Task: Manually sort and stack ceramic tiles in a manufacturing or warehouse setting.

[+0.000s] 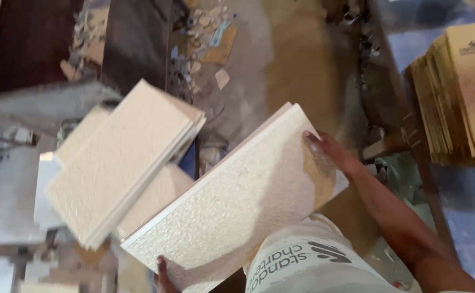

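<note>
We grasp a cream textured tile (232, 201) with our right hand (329, 152) on its far edge and left hand (164, 274) on its near edge, just right of the stacked tiles (123, 163); it is not yet laid there.

Cream, rough-textured tile (232, 201) held tilted, above stacked tiles (123, 163).

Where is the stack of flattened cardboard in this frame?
In the head view the stack of flattened cardboard sits at the upper right edge, beyond the right hand that grips the far end of the held cream tiles.
</note>
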